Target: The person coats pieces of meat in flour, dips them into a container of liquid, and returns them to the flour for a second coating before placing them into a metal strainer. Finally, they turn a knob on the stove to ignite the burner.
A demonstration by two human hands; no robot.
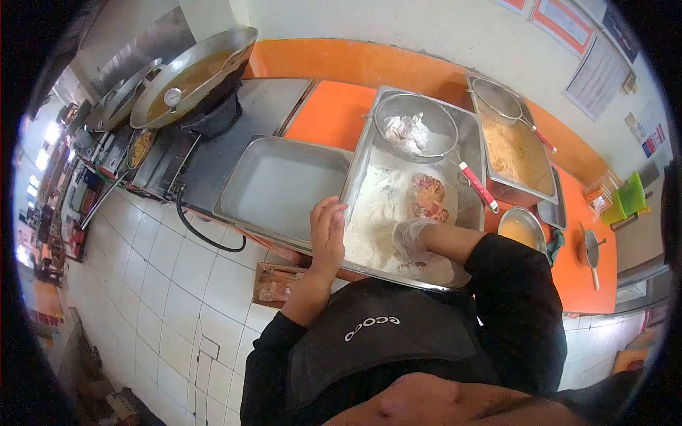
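Observation:
A deep metal tray [350, 186] of white flour [369, 213] lies in front of me. My right hand [410, 239], in a clear glove, reaches into the flour near the front of the tray; its fingers are hidden. Just beyond it, reddish raw meat pieces [430, 199] rest on the flour, partly dusted. My left hand [329, 231] is bare, with fingers stretched upward beside the tray's left rim, holding nothing. Across the back of the tray sits a wire strainer [455, 135] with a red handle, bearing flour-coated pieces [406, 133].
Left of the flour is a shallow metal pan [284, 177]; beyond it, a large wok [192, 78] of oil sits on a burner. A second tray [522, 186] with yellowish crumbs and another strainer [496, 98] stands back right. A bowl of orange liquid [521, 228] is near my right arm.

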